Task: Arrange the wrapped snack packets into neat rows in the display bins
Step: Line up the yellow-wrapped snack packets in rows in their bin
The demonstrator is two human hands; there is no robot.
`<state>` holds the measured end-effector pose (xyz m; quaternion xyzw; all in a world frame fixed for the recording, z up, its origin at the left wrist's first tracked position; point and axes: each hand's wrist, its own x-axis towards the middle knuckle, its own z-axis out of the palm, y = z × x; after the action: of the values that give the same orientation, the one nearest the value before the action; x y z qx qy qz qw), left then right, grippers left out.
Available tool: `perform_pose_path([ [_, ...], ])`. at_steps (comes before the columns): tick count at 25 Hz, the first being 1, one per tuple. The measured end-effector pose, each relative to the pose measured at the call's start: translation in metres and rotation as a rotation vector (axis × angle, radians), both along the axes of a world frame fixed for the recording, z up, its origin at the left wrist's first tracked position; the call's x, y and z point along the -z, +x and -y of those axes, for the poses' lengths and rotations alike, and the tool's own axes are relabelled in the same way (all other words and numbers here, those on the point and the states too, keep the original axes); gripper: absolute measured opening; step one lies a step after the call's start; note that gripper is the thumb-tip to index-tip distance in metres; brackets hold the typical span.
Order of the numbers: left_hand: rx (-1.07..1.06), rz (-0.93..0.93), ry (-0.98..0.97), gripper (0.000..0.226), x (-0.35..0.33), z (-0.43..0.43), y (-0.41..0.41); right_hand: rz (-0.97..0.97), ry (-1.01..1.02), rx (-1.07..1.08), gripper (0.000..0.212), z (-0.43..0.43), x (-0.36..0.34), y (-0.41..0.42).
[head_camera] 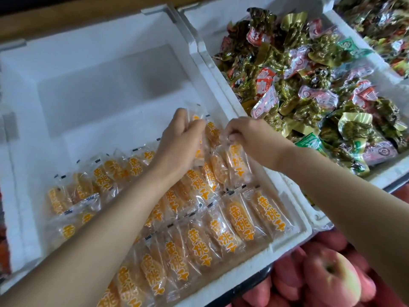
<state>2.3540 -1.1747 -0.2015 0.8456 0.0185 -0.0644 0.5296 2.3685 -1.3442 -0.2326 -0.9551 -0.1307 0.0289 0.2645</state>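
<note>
Two bare arms are reaching into the white foam bin (99, 96). The left hand (181, 138) is curling its fingers round a small clutch of orange packets (195, 117), holding them just above the bin's floor. The right hand (250, 138) is pinching the clear top edge of one packet (238, 160) at the end of the far row, close to the bin's right wall. Two rows (221, 229) are lying side by side along the near half of the bin, labels up, slightly overlapping. A second bin (212, 52) to the right is holding a loose heap of green and red snacks (309, 89). Apples (332, 275) are sitting below.
</note>
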Motion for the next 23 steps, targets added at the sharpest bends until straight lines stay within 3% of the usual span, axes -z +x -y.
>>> perform_pose_path([
  [4, -0.029, -0.069, -0.135, 0.024, 0.000, -0.009, -0.018, 0.034, -0.226, -0.104, 0.029, -0.004, 0.011, 0.000],
  [6, -0.051, -0.125, -0.242, 0.013, 0.000, -0.013, -0.026, 0.119, -0.223, -0.069, 0.030, -0.007, 0.005, -0.005],
  [8, -0.086, -0.117, -0.320, 0.005, 0.001, -0.017, -0.033, 0.113, 0.049, 0.058, 0.026, -0.018, -0.004, -0.022],
  [11, -0.126, -0.105, -0.374, 0.011, 0.009, -0.022, -0.038, -0.226, 0.518, 0.146, 0.025, -0.040, -0.022, -0.059],
  [15, -0.165, -0.047, -0.404, 0.011, 0.010, -0.020, -0.044, -0.365, 0.638, 0.143, 0.019, -0.045, -0.030, -0.081],
  [17, -0.115, 0.026, -0.284, 0.011, 0.011, -0.021, -0.047, -0.340, 0.665, 0.238, 0.014, -0.039, -0.028, -0.079],
  [20, 0.114, 0.253, 0.358, 0.039, 0.020, -0.031, -0.064, -0.186, 0.440, 0.361, 0.012, -0.027, -0.017, -0.076],
  [23, 0.321, 0.329, 0.690, 0.057, 0.039, -0.041, -0.080, -0.153, 0.265, 0.364, 0.022, -0.029, -0.006, -0.078],
])
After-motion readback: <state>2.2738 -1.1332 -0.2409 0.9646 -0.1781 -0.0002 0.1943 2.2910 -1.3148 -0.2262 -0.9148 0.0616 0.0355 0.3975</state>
